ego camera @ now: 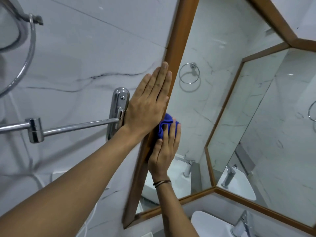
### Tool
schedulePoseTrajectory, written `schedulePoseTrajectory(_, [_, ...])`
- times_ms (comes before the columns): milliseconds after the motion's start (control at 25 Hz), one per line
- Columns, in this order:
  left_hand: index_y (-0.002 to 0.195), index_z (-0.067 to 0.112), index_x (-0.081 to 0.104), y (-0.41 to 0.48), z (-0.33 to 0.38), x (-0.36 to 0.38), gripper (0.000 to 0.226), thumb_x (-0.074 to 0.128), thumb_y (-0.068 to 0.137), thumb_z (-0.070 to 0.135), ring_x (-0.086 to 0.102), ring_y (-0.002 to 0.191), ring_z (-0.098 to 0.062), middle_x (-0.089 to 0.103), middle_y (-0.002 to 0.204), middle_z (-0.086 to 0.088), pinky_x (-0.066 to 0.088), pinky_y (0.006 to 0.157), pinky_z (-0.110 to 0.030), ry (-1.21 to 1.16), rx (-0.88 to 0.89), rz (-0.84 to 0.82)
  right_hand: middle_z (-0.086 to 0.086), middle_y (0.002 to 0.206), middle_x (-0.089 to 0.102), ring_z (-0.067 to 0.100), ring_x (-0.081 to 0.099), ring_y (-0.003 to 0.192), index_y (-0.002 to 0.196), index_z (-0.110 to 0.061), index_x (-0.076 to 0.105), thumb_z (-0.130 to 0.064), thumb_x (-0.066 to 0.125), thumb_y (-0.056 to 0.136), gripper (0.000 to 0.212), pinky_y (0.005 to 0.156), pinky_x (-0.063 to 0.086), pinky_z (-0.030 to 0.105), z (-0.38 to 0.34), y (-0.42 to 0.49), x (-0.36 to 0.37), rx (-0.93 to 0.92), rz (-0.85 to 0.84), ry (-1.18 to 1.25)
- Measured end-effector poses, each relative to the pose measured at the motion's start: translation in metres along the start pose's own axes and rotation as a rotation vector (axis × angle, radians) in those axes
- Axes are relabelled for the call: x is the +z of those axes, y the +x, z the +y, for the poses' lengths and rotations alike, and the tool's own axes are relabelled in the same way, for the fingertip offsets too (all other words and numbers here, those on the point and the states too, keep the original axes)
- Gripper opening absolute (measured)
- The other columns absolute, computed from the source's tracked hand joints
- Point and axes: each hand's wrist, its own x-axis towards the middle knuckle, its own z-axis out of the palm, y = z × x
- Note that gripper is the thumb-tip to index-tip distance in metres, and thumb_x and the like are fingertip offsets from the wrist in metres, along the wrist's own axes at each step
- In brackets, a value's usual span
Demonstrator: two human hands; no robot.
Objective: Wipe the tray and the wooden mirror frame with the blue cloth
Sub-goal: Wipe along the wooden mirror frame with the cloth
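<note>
1. Head view: right hand [163, 151], fingers pressing the bunched blue cloth [165, 125] onto the left edge of the wooden mirror frame [179, 48], approx mid-height.
2. Left hand [148, 101] lies flat, fingers straight, holding nothing, braced on wall and frame edge.
3. Progress: frame wipe underway (rest of frame probably still to do); tray not in view, can't judge it.
</note>
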Motion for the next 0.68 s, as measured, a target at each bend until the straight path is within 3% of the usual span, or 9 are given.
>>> schedulePoseTrajectory(200, [0.174, -0.002, 0.021, -0.036, 0.005, 0.0, 0.06, 0.034, 0.122, 0.026, 0.023, 0.17, -0.033, 0.023, 0.182, -0.023, 0.021, 0.14, -0.045, -0.053, 0.001, -0.014, -0.007, 0.184, 0.014, 0.028, 0.011, 0.172, 0.172, -0.04, 0.015, -0.037, 0.021, 0.118, 0.055, 0.138, 0.018, 0.044, 0.011, -0.121, -0.011, 0.075, -0.146, -0.001])
schedulePoseTrajectory(400, [0.175, -0.002, 0.014, -0.061, 0.01, 0.008, 0.066, 0.04, 0.12, 0.023, 0.017, 0.172, -0.032, 0.014, 0.184, -0.023, 0.015, 0.141, -0.044, -0.024, 0.01, 0.011, 0.0, 0.183, 0.023, 0.033, 0.017, 0.171, 0.173, -0.03, 0.023, -0.033, 0.023, 0.118, 0.055, 0.139, 0.017, 0.037, 0.022, -0.053, 0.003, 0.004, -0.051, -0.069])
schedulePoseTrajectory(600, [0.174, -0.004, 0.013, -0.084, 0.013, 0.005, 0.074, 0.053, 0.116, 0.018, 0.015, 0.172, -0.034, 0.014, 0.184, -0.025, 0.016, 0.141, -0.045, -0.03, 0.031, -0.017, -0.005, 0.184, 0.018, 0.029, 0.014, 0.172, 0.174, -0.031, 0.018, -0.036, 0.021, 0.118, 0.056, 0.14, 0.016, 0.036, 0.016, -0.107, -0.004, 0.048, -0.122, -0.021])
schedulePoseTrajectory(680, [0.174, -0.004, 0.013, -0.09, 0.012, 0.005, 0.073, 0.052, 0.117, 0.019, 0.014, 0.172, -0.034, 0.013, 0.184, -0.025, 0.017, 0.141, -0.046, -0.029, 0.041, -0.035, -0.002, 0.184, 0.02, 0.032, 0.016, 0.172, 0.174, -0.024, 0.021, -0.034, 0.022, 0.118, 0.057, 0.14, 0.016, 0.038, 0.019, -0.093, -0.006, 0.048, -0.118, -0.009])
